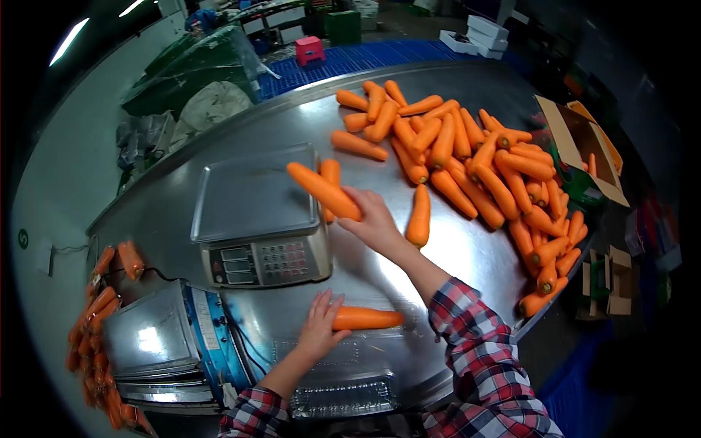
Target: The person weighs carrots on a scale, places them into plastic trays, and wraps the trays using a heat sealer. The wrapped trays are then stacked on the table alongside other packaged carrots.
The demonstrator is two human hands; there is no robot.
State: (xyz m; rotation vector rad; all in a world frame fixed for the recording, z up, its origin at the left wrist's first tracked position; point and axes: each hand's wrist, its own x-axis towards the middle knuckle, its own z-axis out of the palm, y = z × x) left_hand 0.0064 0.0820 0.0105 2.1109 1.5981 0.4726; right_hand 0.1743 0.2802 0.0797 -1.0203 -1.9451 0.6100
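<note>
My right hand (pixel 374 221) is closed around the thick end of a carrot (pixel 321 188), raised near the right edge of a digital weighing scale (pixel 255 193). Another carrot (pixel 331 172) shows behind the held one; whether my hand touches it is hidden. Below the scale, my left hand (pixel 318 327) has its thumb and fingers about the left end of a carrot (pixel 369 318). That carrot lies level over what looks like a clear plastic tray (pixel 358 354). A second clear tray (pixel 343 396) sits at the table's near edge.
A large pile of carrots (pixel 475 157) covers the right of the metal table (pixel 292 124), with a single carrot (pixel 420 217) apart from it. At left stand a blue-sided metal machine (pixel 161 336) and wrapped carrots (pixel 95 328). Cardboard boxes (pixel 580 142) stand beyond the right edge.
</note>
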